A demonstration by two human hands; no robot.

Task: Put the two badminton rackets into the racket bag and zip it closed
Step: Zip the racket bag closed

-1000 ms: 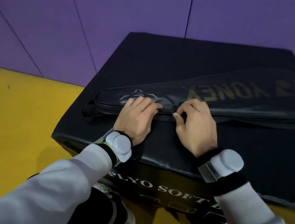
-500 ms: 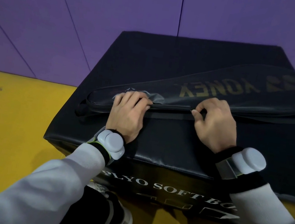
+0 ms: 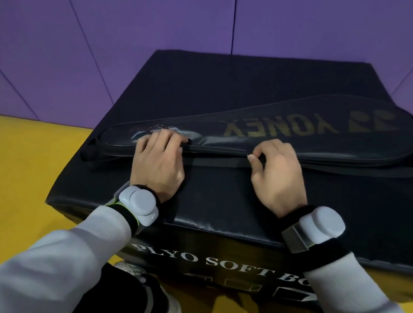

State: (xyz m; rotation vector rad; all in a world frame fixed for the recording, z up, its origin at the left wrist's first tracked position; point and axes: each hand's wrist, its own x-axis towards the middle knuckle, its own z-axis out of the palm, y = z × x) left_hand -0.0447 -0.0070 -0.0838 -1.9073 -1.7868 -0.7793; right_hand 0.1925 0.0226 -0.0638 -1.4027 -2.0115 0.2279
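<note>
A black racket bag (image 3: 297, 126) with gold lettering lies across the top of a black padded box (image 3: 236, 86), its wide end at the right and its narrow end at the left. My left hand (image 3: 158, 162) presses down on the narrow handle end of the bag, fingers curled over its edge. My right hand (image 3: 277, 174) pinches the zipper pull (image 3: 249, 156) between thumb and forefinger on the near edge of the bag. The rackets are hidden; none shows outside the bag.
The padded box stands on a yellow floor mat (image 3: 9, 195) in front of a purple padded wall (image 3: 112, 23). A black strap (image 3: 88, 155) hangs from the bag's left end. My shoes (image 3: 167, 312) are at the foot of the box.
My right hand has slid to the right along the bag's near edge, away from my left hand, with the zipper pull in its fingers. My left hand has stayed on the handle end.
</note>
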